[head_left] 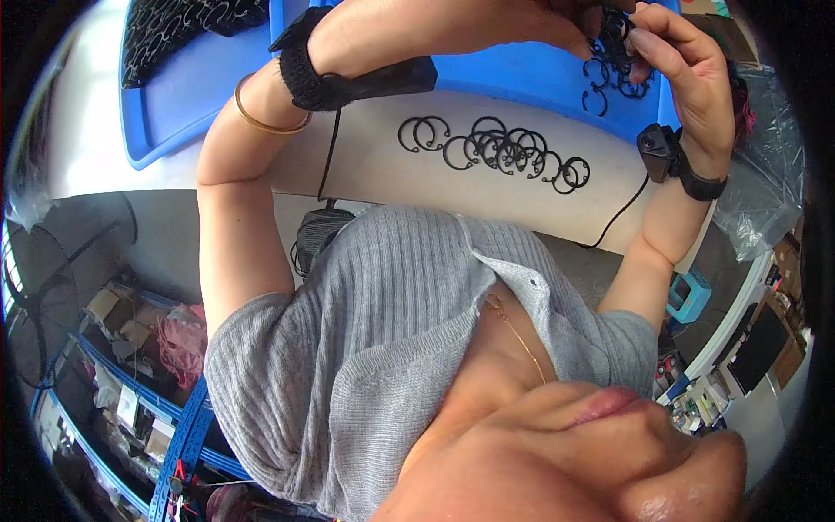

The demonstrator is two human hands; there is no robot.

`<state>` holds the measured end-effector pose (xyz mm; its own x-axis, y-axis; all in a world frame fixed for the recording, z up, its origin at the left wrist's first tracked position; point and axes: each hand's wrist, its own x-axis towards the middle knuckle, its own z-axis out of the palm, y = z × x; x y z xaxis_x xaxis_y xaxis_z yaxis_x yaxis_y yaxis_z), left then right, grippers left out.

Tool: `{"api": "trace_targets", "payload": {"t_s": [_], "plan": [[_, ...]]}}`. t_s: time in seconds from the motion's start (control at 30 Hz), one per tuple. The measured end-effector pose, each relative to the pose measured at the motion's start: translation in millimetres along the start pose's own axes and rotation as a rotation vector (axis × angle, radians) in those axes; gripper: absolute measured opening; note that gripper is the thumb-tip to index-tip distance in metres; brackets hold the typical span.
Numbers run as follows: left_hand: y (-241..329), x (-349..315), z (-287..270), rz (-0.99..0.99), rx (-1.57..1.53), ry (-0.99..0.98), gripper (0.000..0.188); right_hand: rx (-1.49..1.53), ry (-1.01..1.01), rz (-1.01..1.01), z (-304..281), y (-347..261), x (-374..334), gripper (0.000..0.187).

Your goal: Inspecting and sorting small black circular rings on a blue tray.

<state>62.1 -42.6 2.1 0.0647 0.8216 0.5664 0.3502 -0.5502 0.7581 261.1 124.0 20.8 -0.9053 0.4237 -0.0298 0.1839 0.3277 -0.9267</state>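
Note:
At the top edge both my hands meet over a blue tray (513, 76), around a bunch of black retaining rings (614, 52). My right hand (693, 76) has its thumb and fingers closed on the bunch. My left hand (544, 28) comes in from the left with its thumb against the same rings. Its fingers look pinched, but the frame's edge cuts them off and hides what they grip. A few rings dangle or lie just below the bunch. More loose black retaining rings (509, 150) lie overlapping in a row on the white table, nearer to me.
A second blue tray (139, 139) at the far left holds many black rings (187, 33). Strapped devices with cables sit on both my wrists. Clear plastic wrap (758, 204) hangs at the right. Blue shelving (184, 448) with boxes stands at lower left.

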Motion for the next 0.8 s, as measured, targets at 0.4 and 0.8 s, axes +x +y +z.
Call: {"api": "trace_targets", "payload": {"t_s": [0.4,0.8], "plan": [[-2.9,4.2,-0.9,-0.120,-0.019,0.022,0.040,-0.064,0.062,-0.089,1.3,2.6,1.2,0.016],[11.0,9.0,-2.6,-0.188,0.142,0.024,0.041,0.009,0.022,-0.061,-0.6,7.0,3.5,0.015]]}}
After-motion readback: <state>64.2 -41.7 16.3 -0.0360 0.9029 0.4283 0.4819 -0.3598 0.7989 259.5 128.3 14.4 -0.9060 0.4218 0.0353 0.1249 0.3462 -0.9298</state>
